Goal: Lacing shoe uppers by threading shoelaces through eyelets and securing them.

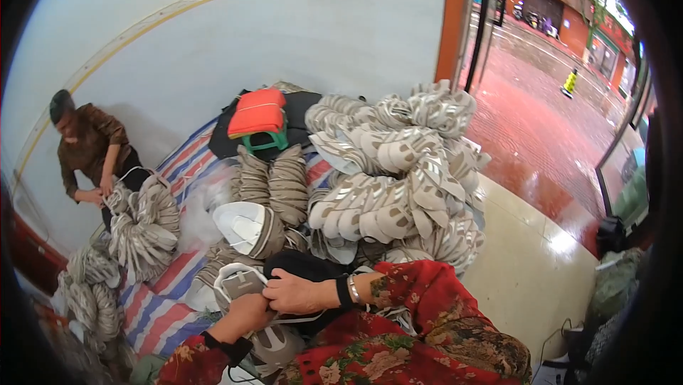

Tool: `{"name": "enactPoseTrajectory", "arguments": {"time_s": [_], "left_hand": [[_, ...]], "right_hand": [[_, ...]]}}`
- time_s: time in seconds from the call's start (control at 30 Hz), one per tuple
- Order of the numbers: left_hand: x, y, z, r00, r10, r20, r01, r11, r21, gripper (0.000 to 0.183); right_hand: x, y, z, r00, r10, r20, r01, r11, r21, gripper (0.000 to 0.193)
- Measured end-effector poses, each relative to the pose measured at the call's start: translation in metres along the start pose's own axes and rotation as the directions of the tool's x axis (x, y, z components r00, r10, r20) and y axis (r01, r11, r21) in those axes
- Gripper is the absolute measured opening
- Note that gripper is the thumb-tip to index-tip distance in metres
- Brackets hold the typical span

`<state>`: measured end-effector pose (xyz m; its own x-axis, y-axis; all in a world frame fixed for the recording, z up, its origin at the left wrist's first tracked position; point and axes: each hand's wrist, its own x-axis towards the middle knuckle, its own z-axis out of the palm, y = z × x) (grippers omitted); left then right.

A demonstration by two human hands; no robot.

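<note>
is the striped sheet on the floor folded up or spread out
Spread out: the striped sheet lies flat and wide, its red, white and blue bands showing between the beige bundles.

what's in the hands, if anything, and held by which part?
Left hand and right hand meet at the lower right edge of a beige shoe piece, apparently pinching there; exact grip hidden.

Daylight from the doorway [451, 29] at upper right leaves white glare on the glossy floor [526, 264]. Fisheye distortion bows the bright wall [299, 36], and the corners fall to black.
</note>
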<state>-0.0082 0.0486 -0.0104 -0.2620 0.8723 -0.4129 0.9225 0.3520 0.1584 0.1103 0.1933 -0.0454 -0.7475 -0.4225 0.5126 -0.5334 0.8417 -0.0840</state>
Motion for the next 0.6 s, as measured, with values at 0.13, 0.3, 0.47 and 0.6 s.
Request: {"name": "enactPoseTrajectory", "arguments": {"time_s": [0.13, 0.3, 0.47, 0.6], "left_hand": [[-0.017, -0.019, 0.004, 0.982, -0.04, -0.184, -0.043, 0.903, -0.427, 0.023], [-0.07, -0.027, 0.002, 0.82, -0.558, -0.126, -0.201, -0.074, -0.977, 0.009], [-0.08, 0.0, 0.0, 0.709, -0.422, -0.565, -0.26, 0.588, -0.766, 0.013], [-0.073, -0.045, 0.002, 0.615, -0.615, -0.494, -0.08, 0.574, -0.815, 0.02]], "right_hand": [[-0.001, 0.005, 0.0, 1.0, -0.007, 0.024, 0.006, 0.997, 0.077, 0.008], [0.005, -0.009, -0.007, 0.977, 0.075, 0.197, -0.136, 0.94, 0.312, 0.013], [0.058, -0.05, 0.005, 0.852, 0.313, 0.42, -0.523, 0.537, 0.662, 0.016], [0.061, -0.029, -0.005, 0.672, 0.228, 0.704, -0.723, -0.006, 0.691, 0.017]]}}
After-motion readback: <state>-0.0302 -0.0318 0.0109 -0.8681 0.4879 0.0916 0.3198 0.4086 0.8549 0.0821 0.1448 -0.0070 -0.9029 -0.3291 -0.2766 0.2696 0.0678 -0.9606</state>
